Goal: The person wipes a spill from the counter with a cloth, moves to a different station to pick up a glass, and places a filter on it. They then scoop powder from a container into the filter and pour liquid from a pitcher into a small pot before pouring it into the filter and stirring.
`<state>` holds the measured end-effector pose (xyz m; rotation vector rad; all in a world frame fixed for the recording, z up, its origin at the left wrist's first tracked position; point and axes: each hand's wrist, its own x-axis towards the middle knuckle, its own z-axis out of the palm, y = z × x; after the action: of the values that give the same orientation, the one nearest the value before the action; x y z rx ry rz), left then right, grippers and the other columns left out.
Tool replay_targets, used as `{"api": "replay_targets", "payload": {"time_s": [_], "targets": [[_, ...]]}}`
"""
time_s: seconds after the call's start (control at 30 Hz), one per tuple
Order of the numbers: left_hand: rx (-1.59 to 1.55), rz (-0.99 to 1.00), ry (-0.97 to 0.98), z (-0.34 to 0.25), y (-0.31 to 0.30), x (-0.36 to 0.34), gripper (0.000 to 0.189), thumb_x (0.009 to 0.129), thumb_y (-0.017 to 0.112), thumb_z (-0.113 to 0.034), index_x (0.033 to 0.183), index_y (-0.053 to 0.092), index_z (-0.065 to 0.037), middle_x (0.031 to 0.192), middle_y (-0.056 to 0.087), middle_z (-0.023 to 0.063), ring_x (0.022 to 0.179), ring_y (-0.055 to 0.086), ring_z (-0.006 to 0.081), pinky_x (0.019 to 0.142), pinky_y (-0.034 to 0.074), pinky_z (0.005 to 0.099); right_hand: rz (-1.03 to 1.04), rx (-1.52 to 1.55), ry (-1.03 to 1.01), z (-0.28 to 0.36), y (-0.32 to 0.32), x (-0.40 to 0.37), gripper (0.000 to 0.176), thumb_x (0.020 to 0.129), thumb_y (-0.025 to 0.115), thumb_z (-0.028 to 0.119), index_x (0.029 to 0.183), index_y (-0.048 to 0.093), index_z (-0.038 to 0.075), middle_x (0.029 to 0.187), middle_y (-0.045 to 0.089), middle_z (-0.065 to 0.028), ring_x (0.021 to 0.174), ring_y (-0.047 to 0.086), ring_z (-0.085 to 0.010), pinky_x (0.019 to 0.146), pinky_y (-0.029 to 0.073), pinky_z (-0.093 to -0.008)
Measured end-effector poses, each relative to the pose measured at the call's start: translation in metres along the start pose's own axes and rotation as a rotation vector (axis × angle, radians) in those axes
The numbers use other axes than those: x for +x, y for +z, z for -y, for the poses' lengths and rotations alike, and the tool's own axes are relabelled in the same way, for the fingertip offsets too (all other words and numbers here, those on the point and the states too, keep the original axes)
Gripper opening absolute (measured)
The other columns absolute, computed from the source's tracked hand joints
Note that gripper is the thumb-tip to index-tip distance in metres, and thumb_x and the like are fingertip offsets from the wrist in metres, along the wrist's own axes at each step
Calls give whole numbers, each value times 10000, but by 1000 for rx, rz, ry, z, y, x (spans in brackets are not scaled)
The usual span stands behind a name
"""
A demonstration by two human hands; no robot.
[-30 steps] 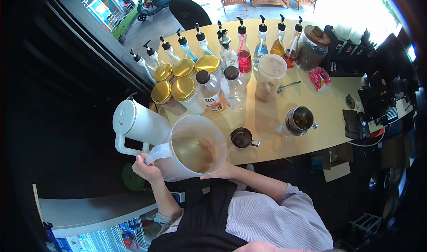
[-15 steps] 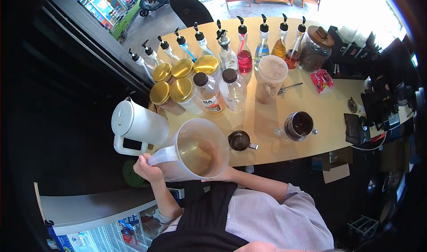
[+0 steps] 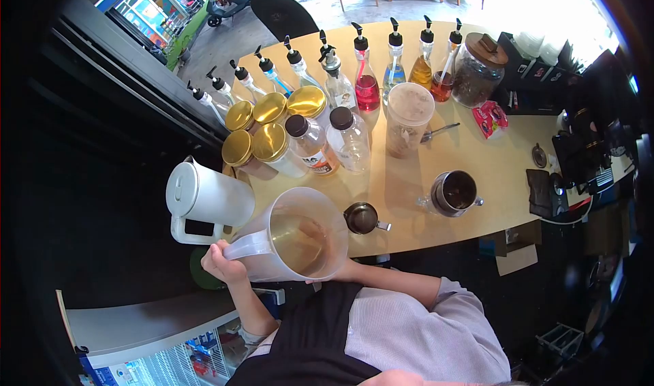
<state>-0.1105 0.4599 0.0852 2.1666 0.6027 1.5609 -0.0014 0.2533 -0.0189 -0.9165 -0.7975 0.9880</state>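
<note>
My left hand is wrapped round the handle of a large translucent plastic pitcher, which is tilted toward me and shows some brownish liquid inside. Behind the pitcher's lower right side is my right hand, mostly hidden, its fingers out of sight. A white lidded jug stands just beyond my left hand. To the right of the pitcher, near the table's front edge, is a small dark metal cup. Farther right stands a glass with a metal filter on it.
Gold-lidded jars, two brown-capped bottles and a row of pump bottles line the back of the wooden table. A tall clear container, a spoon, a wooden-lidded jar and a pink packet stand or lie farther right.
The view has shifted slightly. The pitcher is a little lower against the table and turned slightly, with both hands still at it.
</note>
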Motion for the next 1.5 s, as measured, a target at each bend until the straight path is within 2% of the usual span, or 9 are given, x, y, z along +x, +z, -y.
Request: {"api": "replay_targets", "payload": {"time_s": [0.07,0.13,0.27,0.47,0.67,0.73,0.97,1.07,1.5], "targets": [[2,-14,82,21,-6,-5,462,1008,392,-201,591,461,-13,488,399,15,409,330,100,429,305,263,2,10,1,-1,-1,0,1404,615,934,277,1519,-129,127,1582,44,-161,1454,194,-332,1149,268,-500],[151,123,434,36,-16,-4,105,940,478,-14,1036,502,21,589,518,92,419,451,227,412,342,315,1,17,3,-2,-2,-1,1404,615,934,272,1519,-131,130,1582,42,-161,1454,193,-332,1149,269,-500],[225,81,496,40,-15,-6,185,931,490,2,1115,480,6,617,535,87,423,456,222,405,333,312,3,42,4,-5,-2,-1,1406,615,934,261,1519,-135,137,1583,38,-160,1455,191,-331,1149,272,-502],[10,212,237,11,-12,4,117,955,430,-55,957,506,35,510,453,88,372,415,229,395,311,319,4,107,9,-14,-1,-2,1408,615,935,247,1518,-140,145,1584,33,-158,1457,189,-330,1149,275,-505],[-7,95,-72,-37,2,15,425,915,404,-175,545,438,32,437,425,96,360,425,210,401,292,332,56,194,86,-24,-4,-1,1421,594,943,203,1516,-139,193,1593,-31,-121,1461,181,-312,1149,291,-520],[10,61,-104,-42,5,17,458,894,403,-198,495,407,27,428,432,99,364,434,197,403,287,331,-30,119,-117,-18,-3,2,1429,581,948,201,1516,-132,206,1594,-9,-112,1454,201,-318,1145,302,-523],[28,53,-101,-43,6,17,445,895,398,-192,510,434,28,431,434,99,365,441,199,406,295,328,-19,254,-64,-12,-3,2,1436,572,951,193,1515,-130,223,1578,41,-103,1463,171,-312,1135,320,-532],[-11,105,-88,-41,4,19,441,893,400,-186,509,436,28,431,435,98,365,445,200,406,297,328,-25,-94,-121,-25,-8,7,1426,582,946,183,1516,-130,232,1582,40,-99,1463,174,-311,1138,315,-529],[32,102,-62,-41,8,21,437,890,404,-180,505,434,26,434,451,108,368,471,217,409,335,321,-22,261,-143,-36,-4,4,1392,602,926,110,1522,-100,307,1599,59,-92,1431,270,-314,1115,322,-541]]}}
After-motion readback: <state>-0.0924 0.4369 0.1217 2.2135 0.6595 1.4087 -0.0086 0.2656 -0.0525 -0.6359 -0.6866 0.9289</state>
